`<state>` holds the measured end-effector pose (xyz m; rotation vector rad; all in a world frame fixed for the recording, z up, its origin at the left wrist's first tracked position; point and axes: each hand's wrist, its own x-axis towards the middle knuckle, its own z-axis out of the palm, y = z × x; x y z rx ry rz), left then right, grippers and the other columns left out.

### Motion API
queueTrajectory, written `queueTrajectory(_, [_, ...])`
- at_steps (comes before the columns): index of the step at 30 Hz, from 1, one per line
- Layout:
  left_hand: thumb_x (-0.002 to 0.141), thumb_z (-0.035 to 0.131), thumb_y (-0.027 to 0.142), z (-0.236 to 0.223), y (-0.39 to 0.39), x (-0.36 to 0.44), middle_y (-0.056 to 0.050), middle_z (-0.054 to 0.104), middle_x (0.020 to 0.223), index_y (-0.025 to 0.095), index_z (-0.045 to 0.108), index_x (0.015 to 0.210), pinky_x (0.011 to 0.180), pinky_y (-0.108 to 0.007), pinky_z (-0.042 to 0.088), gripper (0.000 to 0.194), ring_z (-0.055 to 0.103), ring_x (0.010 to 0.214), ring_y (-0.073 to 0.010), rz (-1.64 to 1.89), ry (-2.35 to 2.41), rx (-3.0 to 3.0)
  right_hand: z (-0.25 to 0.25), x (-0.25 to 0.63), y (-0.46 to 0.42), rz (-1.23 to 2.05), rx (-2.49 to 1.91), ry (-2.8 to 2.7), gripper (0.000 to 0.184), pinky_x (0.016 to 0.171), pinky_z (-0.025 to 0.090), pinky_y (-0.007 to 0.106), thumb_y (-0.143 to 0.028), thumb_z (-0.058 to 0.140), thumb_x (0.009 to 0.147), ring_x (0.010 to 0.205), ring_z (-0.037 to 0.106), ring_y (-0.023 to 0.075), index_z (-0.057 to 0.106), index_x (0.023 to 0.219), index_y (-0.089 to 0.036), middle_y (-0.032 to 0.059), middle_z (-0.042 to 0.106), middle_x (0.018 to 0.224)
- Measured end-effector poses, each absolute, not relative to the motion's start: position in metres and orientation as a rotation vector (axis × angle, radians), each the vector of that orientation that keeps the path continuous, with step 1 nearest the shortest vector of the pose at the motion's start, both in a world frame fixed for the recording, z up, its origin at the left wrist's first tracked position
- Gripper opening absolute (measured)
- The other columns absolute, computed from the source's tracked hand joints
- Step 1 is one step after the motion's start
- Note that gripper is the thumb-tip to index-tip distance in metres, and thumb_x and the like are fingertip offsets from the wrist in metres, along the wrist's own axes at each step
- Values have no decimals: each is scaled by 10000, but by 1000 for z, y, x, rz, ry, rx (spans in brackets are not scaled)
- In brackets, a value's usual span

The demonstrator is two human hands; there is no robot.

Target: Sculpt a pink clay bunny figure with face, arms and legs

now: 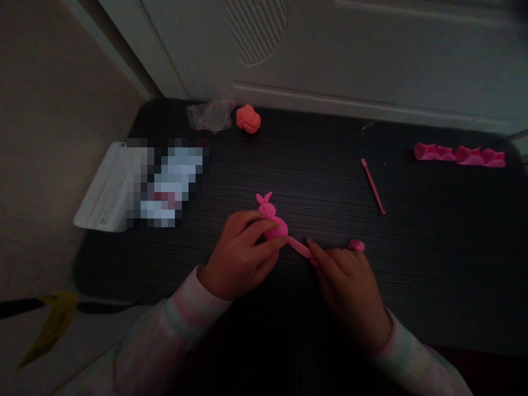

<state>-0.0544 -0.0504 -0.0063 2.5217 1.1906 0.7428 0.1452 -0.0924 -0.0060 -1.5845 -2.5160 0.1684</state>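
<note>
right hand: nearest to me, at about 5 o'clock from the clay figure, fingers loosely curled, tips pinching the outer end of the clay strip.
left hand: at about 7 o'clock from the figure, half closed, thumb and fingers wrapped around its round body.
clay strip: a short pink roll on the dark table, long axis running from 10 to 4 o'clock; its upper end touches the figure's base, its lower end sits at the right fingertips. Both hands touch it or its joint; the right one has the free end.
clay figure: pink, rabbit-like, just beyond the left fingers near the table's middle; ears point to 12 o'clock, away from the person, body's long axis 12 to 6.
small pink lump: just beside the right hand, at its 1 o'clock, apart from the strip.
pink stick tool: farther off, at 2 o'clock, untouched.
orange clay ball: far edge, 12 o'clock, beside a clear bag.
pink moulds: far right.
</note>
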Motion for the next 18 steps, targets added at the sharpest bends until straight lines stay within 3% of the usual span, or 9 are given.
queueTrajectory(11, [753,511,173,-7,-51,-49,-53,573,998,209,633,895,842,-376,382,190,426,1008,-214,653,1152,2562,-8,147,-93,217,-1571,-2429,280,679,390,337,-217,448,831,757,495,186,560,1083,-168,83,574,861])
queueTrajectory(18, [758,508,179,-6,-52,-48,-48,561,1044,220,629,915,857,-387,375,203,412,1034,-224,621,1188,2557,-5,146,-93,291,-1554,-2370,229,660,388,336,-169,478,812,731,507,182,600,1006,-161,70,596,816])
